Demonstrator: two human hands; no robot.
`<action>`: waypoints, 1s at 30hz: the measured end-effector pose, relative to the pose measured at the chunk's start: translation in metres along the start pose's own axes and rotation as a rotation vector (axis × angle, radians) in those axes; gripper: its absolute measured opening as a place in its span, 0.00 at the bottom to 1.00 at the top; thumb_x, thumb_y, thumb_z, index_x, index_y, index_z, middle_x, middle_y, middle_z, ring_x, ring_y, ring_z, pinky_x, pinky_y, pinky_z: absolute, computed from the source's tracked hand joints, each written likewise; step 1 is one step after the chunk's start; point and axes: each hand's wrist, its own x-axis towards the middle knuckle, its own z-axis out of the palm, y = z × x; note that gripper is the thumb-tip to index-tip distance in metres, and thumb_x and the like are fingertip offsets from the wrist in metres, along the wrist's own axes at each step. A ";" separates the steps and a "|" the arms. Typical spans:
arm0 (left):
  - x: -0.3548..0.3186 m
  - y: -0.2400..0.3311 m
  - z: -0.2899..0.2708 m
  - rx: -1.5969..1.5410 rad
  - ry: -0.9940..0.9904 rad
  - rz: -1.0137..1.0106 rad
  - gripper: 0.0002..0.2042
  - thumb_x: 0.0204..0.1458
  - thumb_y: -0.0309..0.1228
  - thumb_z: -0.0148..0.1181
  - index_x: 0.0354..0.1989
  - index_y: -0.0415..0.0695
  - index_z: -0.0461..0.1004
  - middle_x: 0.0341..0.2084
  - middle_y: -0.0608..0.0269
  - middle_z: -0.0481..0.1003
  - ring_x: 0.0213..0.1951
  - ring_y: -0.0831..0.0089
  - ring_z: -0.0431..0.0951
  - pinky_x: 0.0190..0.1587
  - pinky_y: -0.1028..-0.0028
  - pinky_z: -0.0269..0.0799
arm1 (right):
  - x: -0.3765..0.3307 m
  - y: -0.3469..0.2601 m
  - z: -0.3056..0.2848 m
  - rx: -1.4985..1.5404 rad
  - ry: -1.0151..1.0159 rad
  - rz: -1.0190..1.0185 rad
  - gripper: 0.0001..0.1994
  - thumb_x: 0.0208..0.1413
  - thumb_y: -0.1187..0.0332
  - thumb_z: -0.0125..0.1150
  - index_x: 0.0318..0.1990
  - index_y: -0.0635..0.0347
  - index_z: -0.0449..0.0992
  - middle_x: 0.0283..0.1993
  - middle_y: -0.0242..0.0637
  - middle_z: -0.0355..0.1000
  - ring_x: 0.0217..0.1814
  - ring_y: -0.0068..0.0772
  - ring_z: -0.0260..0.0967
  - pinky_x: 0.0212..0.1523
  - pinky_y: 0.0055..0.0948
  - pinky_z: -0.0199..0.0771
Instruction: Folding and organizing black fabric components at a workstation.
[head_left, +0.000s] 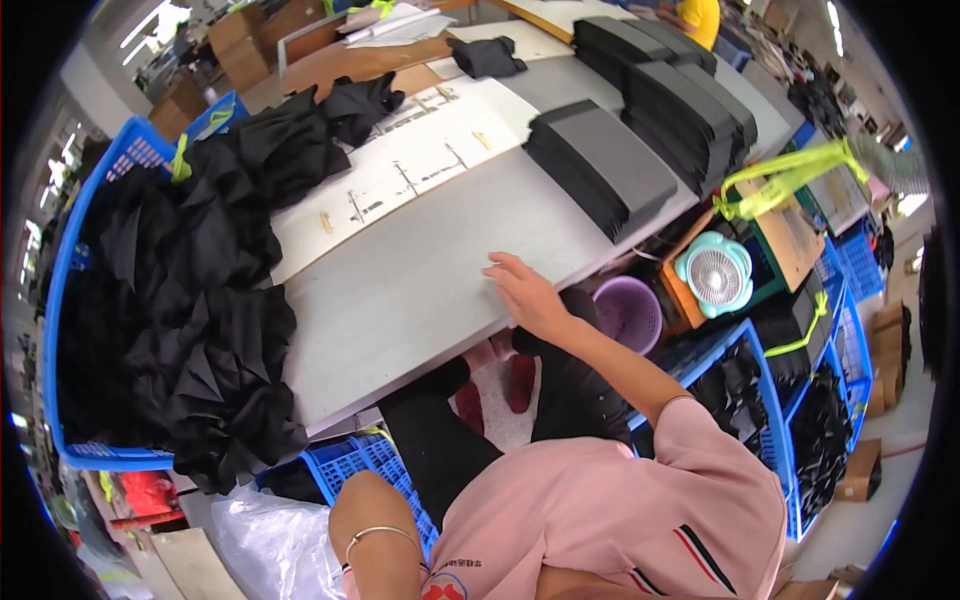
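Observation:
My right hand (530,300) is over the near edge of the grey table (420,290), fingers stretched out and holding nothing. Of my left arm (375,515), only a bent part with a bangle shows at the lower edge; the hand itself is out of sight. A large heap of crumpled black fabric pieces (190,290) fills a blue plastic basket (62,330) to the left and spills onto the tabletop. Right of centre, a neat stack of flat dark pieces (600,160) lies fanned along the table edge. Beyond my hand lies a white marked board (410,165).
More dark stacks (680,110) line the far right. Beside the table stand a purple bin (628,312), a turquoise fan (714,275) and blue crates (765,400) with black pieces. A clear plastic bag (270,540) lies lower left. A person in yellow (697,22) is at the back.

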 end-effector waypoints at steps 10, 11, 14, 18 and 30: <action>-0.106 -0.043 -0.129 0.868 -0.373 -0.678 0.20 0.57 0.28 0.54 0.58 0.40 0.66 0.66 0.56 0.61 0.70 0.57 0.55 0.70 0.54 0.47 | 0.071 0.023 0.067 -0.039 0.026 0.073 0.08 0.55 0.75 0.58 0.42 0.56 0.77 0.42 0.37 0.72 0.43 0.46 0.72 0.41 0.39 0.74; -0.131 -0.051 -0.137 1.094 -0.417 -0.850 0.19 0.56 0.28 0.57 0.56 0.40 0.68 0.65 0.56 0.64 0.69 0.57 0.58 0.69 0.57 0.51 | 0.074 0.028 0.065 -0.042 0.020 0.068 0.08 0.55 0.75 0.58 0.42 0.56 0.77 0.42 0.37 0.72 0.43 0.46 0.72 0.41 0.39 0.74; -0.202 -0.050 -0.195 1.310 -0.328 -1.350 0.18 0.49 0.23 0.64 0.51 0.39 0.74 0.62 0.49 0.67 0.68 0.52 0.59 0.69 0.52 0.51 | 0.088 0.031 0.067 -0.022 -0.041 0.107 0.06 0.57 0.74 0.59 0.41 0.57 0.78 0.41 0.38 0.72 0.36 0.42 0.73 0.36 0.35 0.73; -0.253 -0.021 -0.240 1.522 -0.409 -1.375 0.18 0.48 0.25 0.65 0.49 0.42 0.76 0.62 0.55 0.68 0.67 0.51 0.61 0.70 0.52 0.50 | 0.125 0.060 0.086 -0.015 -0.057 0.030 0.06 0.58 0.73 0.58 0.41 0.56 0.77 0.41 0.38 0.72 0.35 0.46 0.72 0.36 0.38 0.73; -0.257 -0.034 -0.234 1.673 -0.771 -1.348 0.17 0.47 0.35 0.68 0.47 0.48 0.79 0.58 0.57 0.72 0.64 0.53 0.65 0.68 0.49 0.50 | 0.364 0.112 0.187 0.376 -0.047 0.284 0.27 0.57 0.62 0.63 0.65 0.57 0.68 0.75 0.48 0.51 0.77 0.47 0.49 0.70 0.37 0.55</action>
